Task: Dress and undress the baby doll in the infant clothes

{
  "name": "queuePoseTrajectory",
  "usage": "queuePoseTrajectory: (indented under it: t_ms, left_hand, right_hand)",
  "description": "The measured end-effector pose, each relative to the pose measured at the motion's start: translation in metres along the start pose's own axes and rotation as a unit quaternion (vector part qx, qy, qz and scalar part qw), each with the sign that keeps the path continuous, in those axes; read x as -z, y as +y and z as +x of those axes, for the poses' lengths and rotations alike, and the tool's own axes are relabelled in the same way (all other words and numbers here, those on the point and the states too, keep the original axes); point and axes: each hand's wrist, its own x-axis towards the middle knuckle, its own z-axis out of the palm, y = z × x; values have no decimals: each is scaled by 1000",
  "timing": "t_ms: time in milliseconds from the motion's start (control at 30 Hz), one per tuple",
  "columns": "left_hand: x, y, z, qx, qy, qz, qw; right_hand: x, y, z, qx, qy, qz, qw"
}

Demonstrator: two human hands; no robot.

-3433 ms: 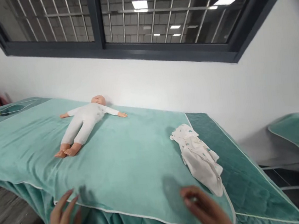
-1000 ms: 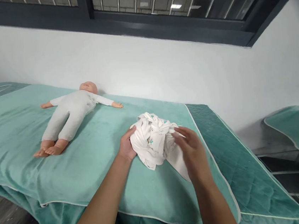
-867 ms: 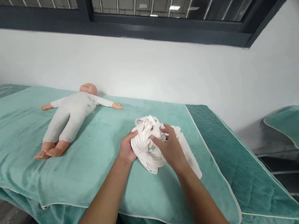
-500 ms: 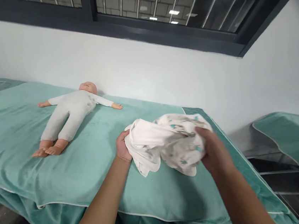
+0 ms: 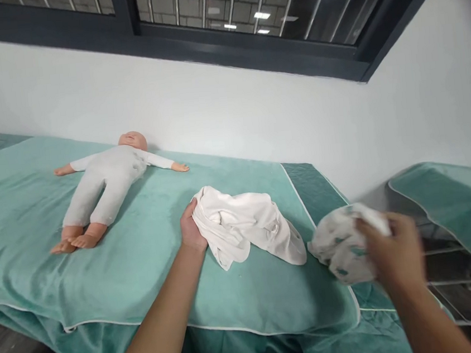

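Note:
My left hand (image 5: 191,227) grips one end of a plain white cloth garment (image 5: 247,211), which trails to the right above the green bed cover. Its exact kind does not show. In my right hand (image 5: 394,244), blurred by motion, is a bunched white cloth (image 5: 339,244) with a green and grey print, held past the right part of the bed. A gap now separates the two cloths. To the left a baby doll (image 5: 111,172) in a white bodysuit lies on its back, arms spread, apart from both hands.
The green cover (image 5: 160,263) has pale piping and hangs over the bed's front edge. Behind it runs a white wall (image 5: 212,111) below a dark-framed, barred window (image 5: 221,37). At right stands a metal rack (image 5: 465,281) with green fabric (image 5: 465,203) over it.
My right hand has moved right and pulled the printed cloth away from the plain white garment. The left hand stays in place with its hold. The view has shifted slightly.

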Motion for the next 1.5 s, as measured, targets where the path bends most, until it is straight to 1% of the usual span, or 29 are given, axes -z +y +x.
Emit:
queuePoseTrajectory:
  t_ms: [33,67,133,200,267,300,333,367,400,433,500,533,567,600,633,667,700,733,800,833,867,900,933,1033,1133,1233,1300,1433,1500]
  left_hand:
    - [0,0,-1,6,-2,9,1000]
    - [0,0,-2,14,-5,23,1000]
    - [-1,5,-6,26,-11,74,997]
    - [-7,16,-13,9,-21,153,988]
    - [-21,33,-24,-25,-49,240,969]
    - [-32,42,-31,-30,-76,279,957]
    - [-46,52,-38,-27,-111,318,941]
    - [-61,62,-45,-20,-148,356,922]
    - [-78,71,-52,-9,-183,391,902]
    - [-96,79,-59,-6,-214,420,882]
    - [-128,93,-72,-17,-262,467,845]
    - [-141,100,-78,-21,-267,489,830]
    - [-152,107,-84,-25,-258,511,819]
    - [-161,114,-90,-35,-239,533,810]
    - [-168,121,-95,-52,-223,563,794]
    - [-172,128,-100,-77,-214,602,765]
    - [-175,135,-104,-112,-215,649,721]
    - [-176,141,-109,-152,-222,701,661]
    - [-176,150,-115,-234,-233,783,527]
    - [-175,153,-118,-271,-228,804,477]
    - [-174,154,-120,-306,-218,813,445]
    - [-173,154,-122,-337,-208,813,427]
    - [-172,153,-124,-364,-200,808,418]
    - [-172,149,-128,-435,-182,783,407]
    - [-172,151,-132,-483,-153,758,411]
    - [-171,155,-133,-496,-124,741,435]
    - [-171,156,-133,-487,-116,737,455]
    - [-176,156,-132,-482,-110,718,489]
    - [-178,157,-132,-474,-111,707,513]
  right_hand:
    - [-14,3,-2,-11,-34,-48,998]
    - [-26,6,-4,15,-96,-95,991]
    - [-44,6,-7,26,-113,-131,985]
    - [-50,-5,-9,62,-70,-139,986]
    - [-49,-30,-11,126,-30,-108,986]
    - [-47,-46,-12,152,-35,-63,986]
    - [-46,-66,-13,162,-60,6,985]
    - [-46,-87,-13,159,-107,85,978]
    - [-48,-108,-14,152,-163,176,959]
    - [-50,-130,-13,142,-224,261,928]
    - [-57,-169,-9,146,-324,360,862]
    - [-60,-185,-5,146,-378,379,832]
    - [-62,-198,-1,142,-434,376,806]
    - [-63,-210,3,141,-470,364,792]
    - [-63,-219,8,146,-494,342,786]
    - [-62,-226,13,159,-501,317,789]
    - [-59,-232,18,179,-493,292,800]
    - [-55,-237,22,203,-478,268,811]
    - [-44,-245,30,241,-465,223,822]
    - [-37,-248,33,248,-468,209,822]
    - [-31,-251,36,250,-476,203,818]
    - [-25,-254,37,246,-490,202,812]
    - [-20,-256,38,240,-506,205,803]
    - [-9,-260,36,208,-553,220,777]
    - [-4,-254,33,166,-577,233,765]
    - [-1,-244,34,135,-570,275,762]
    - [3,-240,36,122,-572,308,750]
    - [10,-249,39,119,-611,321,714]
    - [12,-256,42,124,-620,300,714]
